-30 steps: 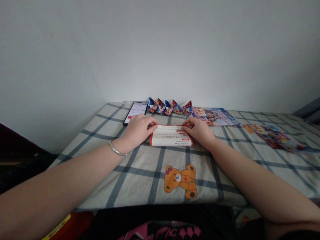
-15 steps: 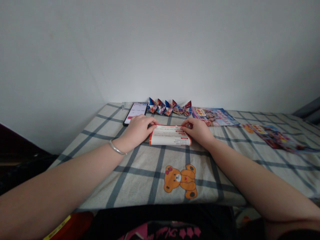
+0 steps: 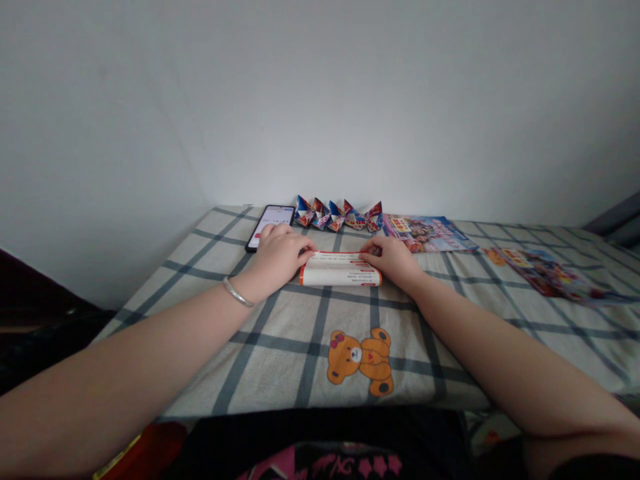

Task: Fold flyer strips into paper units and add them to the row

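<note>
A printed paper sheet (image 3: 340, 272), white with red-orange edging, is being held at the centre of the frame, its lower edge being bent into a rounded fold. Its upper left corner is being pinched between the thumb and fingers of the left hand (image 3: 281, 259); its upper right corner is being pinched likewise by the right hand (image 3: 394, 264). A silver bracelet (image 3: 238, 292) is being worn on the left wrist. Just above the left hand, a phone (image 3: 276, 216) is being partly hidden by its knuckles; whether it is being touched cannot be told. Right of the phone, a row of folded paper pieces (image 3: 337, 216) is being displayed, followed by a colourful leaflet (image 3: 435, 233); another leaflet (image 3: 557, 277) is being shown at the far right. Everything is being supported by a checked cloth (image 3: 280, 373), its lower middle being decorated with a printed bear (image 3: 361, 361). The upper frame is being filled by a pale wall (image 3: 320, 100).
</note>
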The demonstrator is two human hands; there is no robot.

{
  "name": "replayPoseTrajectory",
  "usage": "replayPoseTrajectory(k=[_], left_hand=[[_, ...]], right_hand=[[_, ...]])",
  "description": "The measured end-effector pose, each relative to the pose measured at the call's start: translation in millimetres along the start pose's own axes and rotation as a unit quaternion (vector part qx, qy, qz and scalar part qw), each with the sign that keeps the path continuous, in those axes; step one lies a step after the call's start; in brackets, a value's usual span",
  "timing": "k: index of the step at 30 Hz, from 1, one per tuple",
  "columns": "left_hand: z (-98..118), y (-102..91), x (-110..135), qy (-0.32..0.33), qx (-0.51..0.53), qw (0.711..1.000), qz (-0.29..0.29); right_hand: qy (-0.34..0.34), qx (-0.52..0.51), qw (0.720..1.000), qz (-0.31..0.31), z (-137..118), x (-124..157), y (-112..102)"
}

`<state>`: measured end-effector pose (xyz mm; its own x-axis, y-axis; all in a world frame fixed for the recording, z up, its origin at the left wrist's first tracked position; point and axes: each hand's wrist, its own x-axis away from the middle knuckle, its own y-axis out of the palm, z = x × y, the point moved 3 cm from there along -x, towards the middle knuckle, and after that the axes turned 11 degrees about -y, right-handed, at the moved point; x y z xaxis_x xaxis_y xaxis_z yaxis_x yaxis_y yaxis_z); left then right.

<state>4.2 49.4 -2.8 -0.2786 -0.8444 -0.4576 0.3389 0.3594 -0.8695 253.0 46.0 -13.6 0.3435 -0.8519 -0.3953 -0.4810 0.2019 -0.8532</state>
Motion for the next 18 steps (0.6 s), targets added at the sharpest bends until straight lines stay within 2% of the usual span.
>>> replayPoseTrajectory(k=[5, 10, 18], left_hand=[[0.9, 2.5, 0.9, 0.036, -0.017, 0.999, 0.001], [1.3, 3.8, 0.9, 0.031, -0.029, 0.999, -0.005], [2.5, 3.8, 0.7, 0.047, -0.051, 0.998, -0.006]], right_hand=[[0.005, -0.007, 1.000, -0.001, 3.2, -0.7, 2.2], [-0.003, -0.020, 1.000, -0.007, 4.3, -1.5, 2.6], [-0.132, 0.041, 0.990, -0.011, -4.4, -3.1, 1.0]])
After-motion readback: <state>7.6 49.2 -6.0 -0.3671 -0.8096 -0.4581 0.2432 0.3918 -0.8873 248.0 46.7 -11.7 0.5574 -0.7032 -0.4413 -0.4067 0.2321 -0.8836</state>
